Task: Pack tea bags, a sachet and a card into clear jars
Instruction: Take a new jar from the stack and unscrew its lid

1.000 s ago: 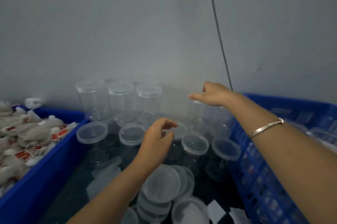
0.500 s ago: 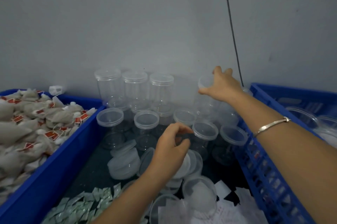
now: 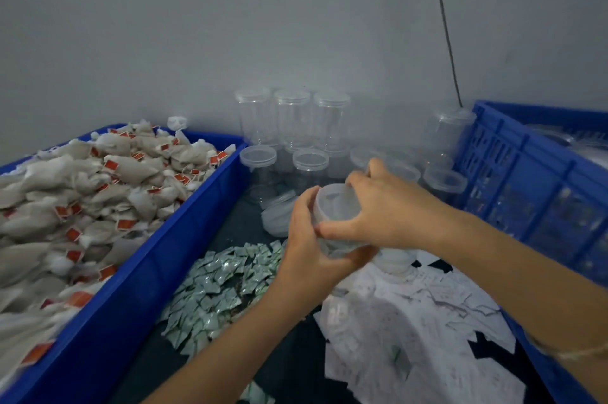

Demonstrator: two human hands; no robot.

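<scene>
A clear jar (image 3: 335,206) is held tilted in mid-air over the dark table, its mouth toward me. My left hand (image 3: 312,245) wraps its lower side and bottom. My right hand (image 3: 388,209) grips its rim and right side from above. Whether a lid is on it I cannot tell. Tea bags (image 3: 98,193) with red tags fill the blue bin at left. Green-silver sachets (image 3: 223,281) lie in a heap below the jar. White cards (image 3: 411,314) are spread at the lower right.
Lidded clear jars (image 3: 292,120) are stacked against the grey wall, with more jars (image 3: 309,166) in front. Loose lids (image 3: 279,216) lie beside my left hand. A blue slatted crate (image 3: 533,186) stands at right. A black cable (image 3: 444,25) hangs down the wall.
My right hand took a jar from the back stack and brought it toward me. My left hand rose to meet it and now holds it too. The view tilted down.
</scene>
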